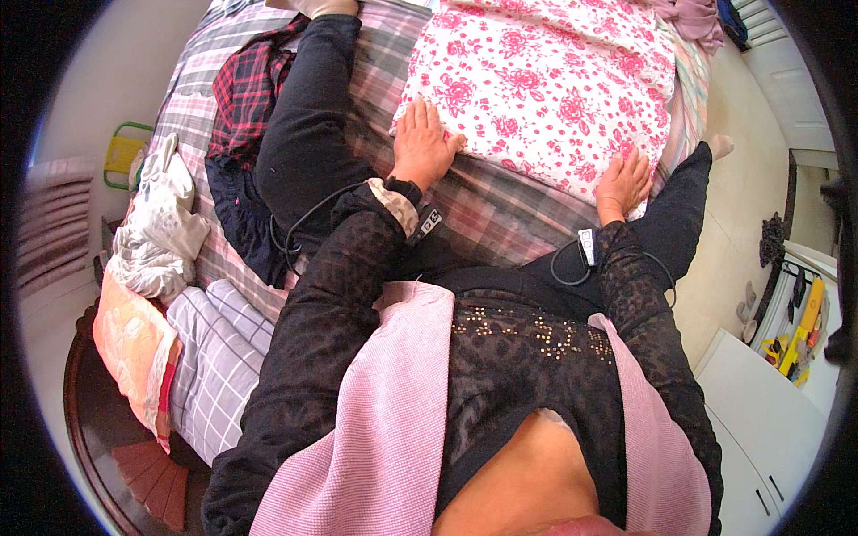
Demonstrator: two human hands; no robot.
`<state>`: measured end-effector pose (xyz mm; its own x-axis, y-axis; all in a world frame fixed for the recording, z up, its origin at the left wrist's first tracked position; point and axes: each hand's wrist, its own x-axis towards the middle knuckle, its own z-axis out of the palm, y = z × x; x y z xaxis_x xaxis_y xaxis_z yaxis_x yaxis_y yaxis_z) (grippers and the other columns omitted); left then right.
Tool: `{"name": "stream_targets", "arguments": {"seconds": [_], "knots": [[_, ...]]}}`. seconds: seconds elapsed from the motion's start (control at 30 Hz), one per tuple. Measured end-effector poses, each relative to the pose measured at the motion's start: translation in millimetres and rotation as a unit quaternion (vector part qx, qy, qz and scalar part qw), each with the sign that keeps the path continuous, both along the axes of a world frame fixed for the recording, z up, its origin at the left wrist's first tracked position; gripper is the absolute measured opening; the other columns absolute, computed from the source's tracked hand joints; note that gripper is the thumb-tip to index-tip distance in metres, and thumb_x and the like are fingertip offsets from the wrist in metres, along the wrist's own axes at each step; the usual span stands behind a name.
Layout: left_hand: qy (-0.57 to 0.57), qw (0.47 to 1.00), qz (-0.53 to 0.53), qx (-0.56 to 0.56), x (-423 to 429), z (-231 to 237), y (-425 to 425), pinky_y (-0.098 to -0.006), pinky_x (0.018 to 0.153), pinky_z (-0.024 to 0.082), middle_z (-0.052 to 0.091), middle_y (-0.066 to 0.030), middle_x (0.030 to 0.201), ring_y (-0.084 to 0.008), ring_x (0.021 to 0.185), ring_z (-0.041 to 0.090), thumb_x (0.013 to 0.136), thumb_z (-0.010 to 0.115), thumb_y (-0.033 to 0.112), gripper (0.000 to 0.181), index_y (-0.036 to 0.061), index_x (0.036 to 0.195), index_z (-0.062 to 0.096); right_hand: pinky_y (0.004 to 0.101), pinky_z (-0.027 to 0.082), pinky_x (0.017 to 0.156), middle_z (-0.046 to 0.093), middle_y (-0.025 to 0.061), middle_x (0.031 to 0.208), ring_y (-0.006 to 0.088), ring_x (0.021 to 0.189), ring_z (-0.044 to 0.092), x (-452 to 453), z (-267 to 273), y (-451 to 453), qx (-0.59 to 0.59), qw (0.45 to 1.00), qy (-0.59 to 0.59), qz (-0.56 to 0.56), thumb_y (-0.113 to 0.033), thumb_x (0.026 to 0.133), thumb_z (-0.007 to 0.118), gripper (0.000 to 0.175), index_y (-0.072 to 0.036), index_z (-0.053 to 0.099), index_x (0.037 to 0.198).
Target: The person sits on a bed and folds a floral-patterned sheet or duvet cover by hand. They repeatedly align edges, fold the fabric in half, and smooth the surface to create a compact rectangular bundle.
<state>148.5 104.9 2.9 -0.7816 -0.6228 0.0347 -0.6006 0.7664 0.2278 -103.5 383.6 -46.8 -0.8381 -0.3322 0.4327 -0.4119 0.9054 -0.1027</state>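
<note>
A white cloth with pink-red flowers (pixel 549 100) lies spread on a bed with a plaid bedsheet (pixel 482 208). My left hand (pixel 422 144) rests palm down, fingers apart, at the cloth's near left corner and the plaid sheet beside it. Flat on the near right corner of the cloth lies my right hand (pixel 623 185), its fingers slightly spread. Neither hand grips anything. Both wrists have black cables and small devices with printed tags close by. My legs, in black trousers, lie to either side of the cloth.
Left on the bed are a red-and-black checked garment (pixel 248 100), dark blue clothing (pixel 241 214), a crumpled whitish garment (pixel 161 228), an orange towel (pixel 134 342) and grey checked bedding (pixel 214 362). A white cabinet (pixel 757 415) stands at lower right; a mauve cloth (pixel 690 20) lies top right.
</note>
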Motion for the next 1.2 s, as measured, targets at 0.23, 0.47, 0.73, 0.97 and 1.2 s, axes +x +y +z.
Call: {"name": "stream_targets", "arguments": {"seconds": [0.23, 0.47, 0.73, 0.97, 1.2], "knots": [[-0.025, 1.0, -0.001, 0.006, 4.2, 8.5, 1.9, -0.0503, 0.113, 0.025, 0.032, -0.0278, 0.148, -0.0412, 0.139, 0.028, 0.088, 0.056, 0.052, 0.079, -0.0066, 0.138, 0.037, 0.0507, 0.022, 0.112, 0.043, 0.0198, 0.142, 0.0357, 0.135, 0.035, 0.4, 1.1, 0.1, -0.012, 1.0, -0.006, 0.006, -0.041, 0.097, 0.04, 0.053, -0.009, 0.045, 0.139], [0.031, 0.999, -0.032, 0.015, 3.5, 5.5, 0.0, -0.0517, 0.112, 0.027, 0.035, -0.0274, 0.146, -0.0418, 0.137, 0.032, 0.089, 0.057, 0.049, 0.075, -0.006, 0.136, 0.039, 0.0504, 0.02, 0.113, 0.042, 0.0193, 0.143, 0.0362, 0.136, 0.034, -0.3, -0.2, 0.1, -0.01, 1.0, -0.018, 0.001, -0.041, 0.097, 0.041, 0.053, -0.01, 0.044, 0.14], [0.021, 1.0, -0.021, -0.003, -12.7, -5.4, -20.9, -0.0479, 0.115, 0.023, 0.028, -0.0259, 0.152, -0.0395, 0.142, 0.026, 0.091, 0.047, 0.06, 0.083, -0.005, 0.141, 0.037, 0.0502, 0.022, 0.112, 0.043, 0.0181, 0.142, 0.0338, 0.135, 0.036, -0.3, -2.4, 0.2, 0.0, 1.0, 0.003, -0.002, -0.042, 0.097, 0.041, 0.053, -0.01, 0.045, 0.139], [0.051, 0.998, -0.007, -0.029, -13.6, -13.1, -22.9, -0.0484, 0.115, 0.022, 0.032, -0.0223, 0.152, -0.0363, 0.142, 0.026, 0.09, 0.048, 0.061, 0.084, -0.0027, 0.144, 0.036, 0.0494, 0.022, 0.112, 0.043, 0.0178, 0.142, 0.0327, 0.136, 0.036, -0.9, -1.2, 0.0, 0.014, 1.0, 0.003, -0.007, -0.041, 0.096, 0.041, 0.052, -0.01, 0.046, 0.138], [0.03, 0.999, -0.011, -0.019, -5.5, -10.8, -4.6, -0.0516, 0.114, 0.018, 0.034, -0.0242, 0.15, -0.0393, 0.141, 0.027, 0.09, 0.045, 0.062, 0.084, -0.0019, 0.144, 0.035, 0.0493, 0.023, 0.112, 0.044, 0.0179, 0.141, 0.033, 0.135, 0.037, 1.4, 3.0, -1.0, 0.0, 1.0, 0.0, -0.003, -0.039, 0.096, 0.043, 0.052, -0.009, 0.046, 0.138]]}}
